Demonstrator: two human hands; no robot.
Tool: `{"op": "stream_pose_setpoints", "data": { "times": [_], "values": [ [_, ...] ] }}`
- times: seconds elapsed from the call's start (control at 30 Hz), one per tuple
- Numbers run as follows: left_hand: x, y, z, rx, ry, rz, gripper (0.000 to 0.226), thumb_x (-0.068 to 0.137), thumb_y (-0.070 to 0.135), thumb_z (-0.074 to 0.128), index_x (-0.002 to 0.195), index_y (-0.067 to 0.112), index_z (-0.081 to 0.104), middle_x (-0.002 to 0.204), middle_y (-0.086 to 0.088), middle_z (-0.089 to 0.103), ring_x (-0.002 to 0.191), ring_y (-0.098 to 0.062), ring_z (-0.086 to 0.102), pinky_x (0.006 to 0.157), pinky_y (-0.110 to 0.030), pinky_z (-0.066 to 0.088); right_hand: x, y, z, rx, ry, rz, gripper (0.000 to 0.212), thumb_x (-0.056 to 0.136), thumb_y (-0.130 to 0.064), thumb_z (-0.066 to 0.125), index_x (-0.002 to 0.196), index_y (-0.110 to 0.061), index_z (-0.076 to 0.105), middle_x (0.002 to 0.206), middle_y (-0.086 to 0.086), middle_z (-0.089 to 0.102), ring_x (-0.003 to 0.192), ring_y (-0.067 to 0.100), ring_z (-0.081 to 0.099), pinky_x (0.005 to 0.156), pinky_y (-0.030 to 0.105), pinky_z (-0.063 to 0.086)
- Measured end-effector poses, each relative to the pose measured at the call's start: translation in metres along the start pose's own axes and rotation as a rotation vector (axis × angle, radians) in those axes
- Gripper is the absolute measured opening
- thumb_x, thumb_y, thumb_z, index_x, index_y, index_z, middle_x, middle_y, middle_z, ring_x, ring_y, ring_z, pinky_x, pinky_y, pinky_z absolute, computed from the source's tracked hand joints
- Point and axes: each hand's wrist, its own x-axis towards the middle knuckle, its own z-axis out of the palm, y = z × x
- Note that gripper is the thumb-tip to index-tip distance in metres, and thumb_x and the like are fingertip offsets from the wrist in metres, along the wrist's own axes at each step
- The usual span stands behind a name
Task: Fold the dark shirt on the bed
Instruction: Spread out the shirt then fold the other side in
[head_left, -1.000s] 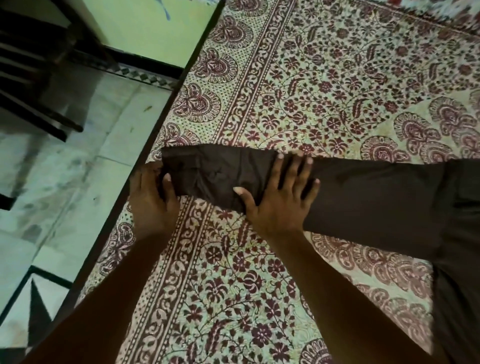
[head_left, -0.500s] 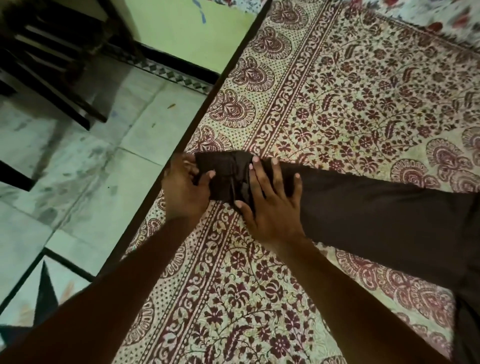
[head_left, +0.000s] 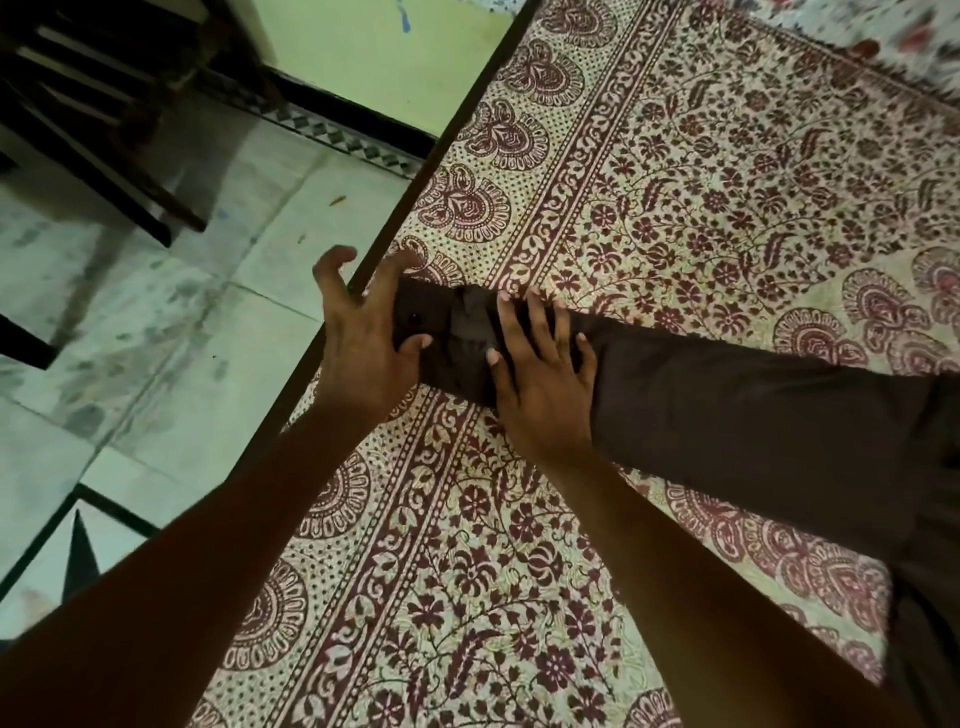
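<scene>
The dark brown shirt (head_left: 753, 415) lies on the patterned bedsheet (head_left: 727, 182), one long sleeve stretched from the shirt's body at the right edge to the bed's left edge. The cuff end (head_left: 447, 332) is bunched, with a lighter inner patch showing. My left hand (head_left: 363, 343) is at the cuff tip; its thumb touches the cloth and its fingers are spread and lifted in a claw. My right hand (head_left: 540, 379) presses flat on the sleeve just right of the cuff, fingers straight.
The bed's dark edge (head_left: 415, 187) runs diagonally from top centre to lower left. Beyond it lies a pale tiled floor (head_left: 156, 322), with dark wooden furniture legs (head_left: 104, 156) at the top left and a green wall (head_left: 374, 57) behind.
My right hand slid left along the sleeve toward the cuff, which bunched up. My left hand's fingers lifted off the cuff end and spread, leaving the thumb on it.
</scene>
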Motion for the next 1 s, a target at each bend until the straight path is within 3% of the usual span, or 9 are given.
{"op": "stream_pose_setpoints", "data": {
  "times": [0.13, 0.27, 0.37, 0.5, 0.63, 0.73, 0.83, 0.9, 1.0],
  "values": [
    [0.011, -0.008, -0.002, 0.447, -0.099, 0.268, 0.039, 0.089, 0.036, 0.068, 0.127, 0.032, 0.066, 0.159, -0.011, 0.029, 0.135, -0.041, 0.038, 0.100, -0.056, 0.036, -0.003, 0.005, 0.003, 0.063, 0.075, -0.063, 0.050, 0.107, -0.042, 0.046, 0.157, -0.037, 0.042, 0.172, 0.003, 0.026, 0.161, 0.028, 0.015, 0.120, 0.062, 0.019],
    [0.028, -0.006, 0.000, 0.518, -0.214, 0.622, 0.024, 0.097, 0.024, 0.056, 0.110, 0.008, 0.069, 0.114, -0.018, 0.062, 0.101, -0.041, 0.062, 0.081, -0.049, 0.050, -0.010, 0.009, 0.010, -0.083, 0.084, -0.261, 0.051, 0.086, -0.023, 0.073, 0.136, -0.029, 0.066, 0.169, 0.011, 0.030, 0.158, 0.033, 0.022, 0.112, 0.067, 0.023],
    [0.032, -0.008, -0.006, 0.566, -0.168, 0.734, 0.013, 0.095, 0.014, 0.061, 0.099, 0.004, 0.067, 0.095, -0.018, 0.062, 0.078, -0.037, 0.063, 0.063, -0.042, 0.051, -0.011, 0.006, 0.007, -0.125, 0.029, -0.251, 0.051, 0.084, -0.023, 0.071, 0.134, -0.031, 0.066, 0.172, 0.013, 0.021, 0.160, 0.039, 0.011, 0.113, 0.071, 0.017],
    [0.017, -0.026, -0.007, 0.611, -0.111, 0.799, 0.022, 0.094, 0.012, 0.060, 0.111, 0.005, 0.072, 0.105, -0.017, 0.066, 0.090, -0.038, 0.066, 0.077, -0.044, 0.049, -0.005, -0.003, -0.007, -0.122, -0.129, -0.196, 0.048, 0.094, -0.031, 0.062, 0.140, -0.041, 0.058, 0.175, 0.007, -0.005, 0.159, 0.042, -0.014, 0.115, 0.079, 0.007],
    [-0.005, -0.021, -0.004, 0.308, -0.106, 0.341, 0.028, 0.096, 0.033, 0.058, 0.113, 0.021, 0.077, 0.130, -0.007, 0.059, 0.116, -0.035, 0.057, 0.093, -0.051, 0.044, -0.003, 0.000, -0.019, -0.203, -0.154, -0.294, 0.064, 0.088, -0.037, 0.074, 0.147, -0.043, 0.050, 0.175, 0.008, -0.007, 0.157, 0.046, -0.016, 0.117, 0.078, 0.007],
    [-0.018, -0.005, 0.003, 0.159, 0.009, -0.074, 0.014, 0.095, 0.038, 0.066, 0.097, 0.027, 0.075, 0.141, -0.004, 0.046, 0.128, -0.035, 0.044, 0.103, -0.054, 0.037, -0.016, 0.001, -0.013, -0.076, 0.014, -0.231, 0.046, 0.102, -0.035, 0.058, 0.146, -0.024, 0.052, 0.174, 0.012, 0.014, 0.161, 0.036, 0.004, 0.119, 0.069, 0.022],
    [-0.016, 0.007, 0.010, 0.080, 0.051, -0.406, 0.018, 0.092, 0.033, 0.073, 0.098, 0.022, 0.059, 0.140, -0.012, 0.043, 0.131, -0.041, 0.043, 0.111, -0.061, 0.034, -0.022, -0.008, 0.002, -0.062, -0.025, -0.083, 0.057, 0.108, -0.043, 0.039, 0.158, -0.015, 0.036, 0.175, 0.006, 0.014, 0.162, 0.029, 0.004, 0.123, 0.064, 0.015],
    [-0.009, 0.010, 0.011, 0.121, 0.031, -0.500, 0.037, 0.088, 0.035, 0.077, 0.115, 0.019, 0.055, 0.140, -0.012, 0.043, 0.134, -0.040, 0.040, 0.111, -0.060, 0.028, -0.019, -0.014, 0.009, -0.160, -0.089, -0.126, 0.061, 0.109, -0.045, 0.030, 0.163, -0.017, 0.028, 0.176, 0.002, 0.008, 0.162, 0.026, -0.002, 0.123, 0.065, 0.007],
    [0.002, 0.011, 0.007, 0.160, 0.019, -0.497, 0.059, 0.081, 0.033, 0.084, 0.129, 0.019, 0.051, 0.145, -0.014, 0.035, 0.138, -0.039, 0.032, 0.111, -0.056, 0.029, -0.009, -0.014, 0.005, -0.209, -0.151, -0.304, 0.060, 0.109, -0.042, 0.029, 0.164, -0.019, 0.027, 0.176, -0.002, 0.010, 0.162, 0.021, -0.001, 0.122, 0.067, 0.010]
  ]
}}
